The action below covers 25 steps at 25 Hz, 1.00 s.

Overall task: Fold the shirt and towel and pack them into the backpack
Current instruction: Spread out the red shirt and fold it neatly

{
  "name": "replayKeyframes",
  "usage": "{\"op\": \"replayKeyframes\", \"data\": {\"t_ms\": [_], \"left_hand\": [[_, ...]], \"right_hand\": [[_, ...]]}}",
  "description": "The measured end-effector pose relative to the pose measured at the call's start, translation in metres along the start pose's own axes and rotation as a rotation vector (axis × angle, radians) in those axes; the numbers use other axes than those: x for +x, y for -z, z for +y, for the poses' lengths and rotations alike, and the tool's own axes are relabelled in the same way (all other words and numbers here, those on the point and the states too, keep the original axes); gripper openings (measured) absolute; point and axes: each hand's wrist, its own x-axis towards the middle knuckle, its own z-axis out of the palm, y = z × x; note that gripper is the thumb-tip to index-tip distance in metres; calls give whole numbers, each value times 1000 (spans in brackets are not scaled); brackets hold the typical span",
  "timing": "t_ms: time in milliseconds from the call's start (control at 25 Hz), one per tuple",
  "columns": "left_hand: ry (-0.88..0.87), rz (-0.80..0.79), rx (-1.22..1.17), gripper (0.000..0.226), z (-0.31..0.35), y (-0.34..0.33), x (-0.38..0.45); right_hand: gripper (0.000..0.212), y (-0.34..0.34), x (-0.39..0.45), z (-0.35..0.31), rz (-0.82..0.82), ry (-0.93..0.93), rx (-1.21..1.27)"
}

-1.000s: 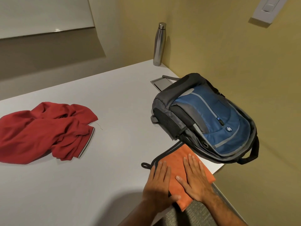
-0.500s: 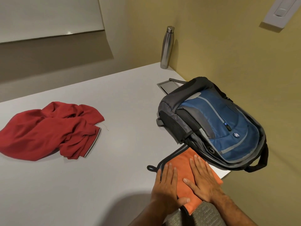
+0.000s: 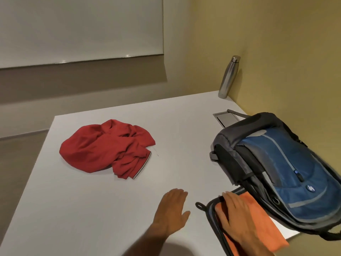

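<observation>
At the lower right of the frame, the folded orange towel (image 3: 258, 220) lies on the backpack (image 3: 287, 174)'s opened flap, the right hand (image 3: 238, 220) flat on it, fingers straight. Left hand (image 3: 171, 209) hovers released over the counter (image 3: 92, 209). Centre-left, the red shirt (image 3: 105, 146) lies crumpled, unfolded; packing both seemingly remains.
</observation>
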Motion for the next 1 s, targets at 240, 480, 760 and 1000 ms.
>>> {"op": "replayKeyframes", "data": {"t_ms": [240, 480, 760, 1000], "left_hand": [[172, 208, -4, 55, -110, 46, -7], [190, 372, -10, 56, -184, 91, 1], [219, 295, -41, 43, -199, 106, 50], [194, 401, -42, 28, -209, 82, 93]], "right_hand": [[54, -25, 59, -81, -4, 80, 105], [50, -35, 117, -158, -22, 99, 69], [44, -44, 192, -201, 1, 170, 6], [38, -60, 255, -213, -65, 266, -9]]}}
